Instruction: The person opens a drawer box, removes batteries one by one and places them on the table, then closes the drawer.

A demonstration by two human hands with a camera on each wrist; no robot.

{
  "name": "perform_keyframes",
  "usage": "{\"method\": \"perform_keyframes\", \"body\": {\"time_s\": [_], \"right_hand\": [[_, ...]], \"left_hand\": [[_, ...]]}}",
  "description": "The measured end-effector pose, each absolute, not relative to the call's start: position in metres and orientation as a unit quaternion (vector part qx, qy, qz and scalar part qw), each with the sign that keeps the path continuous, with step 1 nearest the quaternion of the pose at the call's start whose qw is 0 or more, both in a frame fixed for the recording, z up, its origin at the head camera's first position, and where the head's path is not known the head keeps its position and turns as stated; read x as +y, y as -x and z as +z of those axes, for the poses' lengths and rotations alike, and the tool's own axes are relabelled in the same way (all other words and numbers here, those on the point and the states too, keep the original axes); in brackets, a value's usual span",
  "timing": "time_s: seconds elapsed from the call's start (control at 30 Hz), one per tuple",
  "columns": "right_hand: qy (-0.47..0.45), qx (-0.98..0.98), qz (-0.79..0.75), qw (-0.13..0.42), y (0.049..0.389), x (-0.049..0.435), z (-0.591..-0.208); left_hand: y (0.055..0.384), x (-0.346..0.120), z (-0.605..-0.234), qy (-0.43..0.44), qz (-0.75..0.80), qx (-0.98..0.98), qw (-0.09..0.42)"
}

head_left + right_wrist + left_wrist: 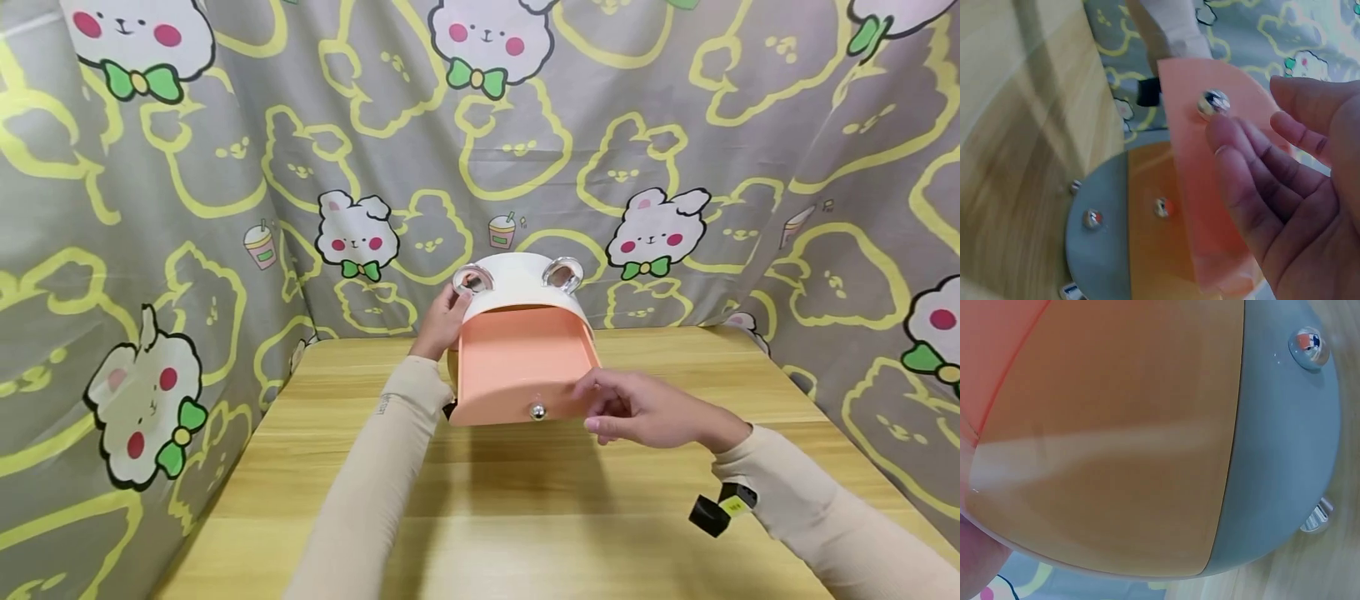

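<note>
- Rounded, white-shelled cabinet with stacked coloured drawers point(517, 279): centre of the head frame, on the pale wood-grain worktop point(517, 533). Two shiny silver rings point(573, 271) stand on its top.
- Salmon-pink plastic drawer point(491, 406): pulled well out, inside visible; round silver knob point(537, 412) on its front.
- Orange-brown drawer front point(1152, 250) and blue-grey drawer front point(1100, 250): side by side at lower left in the right wrist view, both closed, each with a silver knob.
- Left hand point(442, 323): grips the shell's upper left, thumb beside the left ring; other fingers mostly hidden.
- Right hand point(648, 410): right of centre, at the pink front's right end. Fingers loosely bent, thumb apart, pinching nothing; contact with the drawer cannot be told.
- Grey curtain with rabbit print point(427, 183): fills the upper frame.
</note>
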State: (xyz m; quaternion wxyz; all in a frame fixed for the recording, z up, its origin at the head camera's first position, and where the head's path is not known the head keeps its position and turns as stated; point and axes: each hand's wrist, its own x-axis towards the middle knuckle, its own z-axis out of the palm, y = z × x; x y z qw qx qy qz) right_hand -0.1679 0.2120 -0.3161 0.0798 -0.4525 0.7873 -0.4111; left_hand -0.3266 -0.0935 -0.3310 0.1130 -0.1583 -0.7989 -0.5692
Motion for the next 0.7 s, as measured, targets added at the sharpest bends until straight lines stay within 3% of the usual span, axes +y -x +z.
{"method": "perform_keyframes", "body": {"time_s": [0.23,0.7], "right_hand": [[0.486,0.780,-0.387,0.079,0.170,0.188,-0.328],[0.468,0.798,-0.370,0.082,0.174,0.174,-0.331]], "left_hand": [[0.327,-0.092,-0.329,0.162,-0.574,-0.796,0.102],[0.324,-0.096,-0.317,0.179,-0.570,-0.800,0.055]]}}
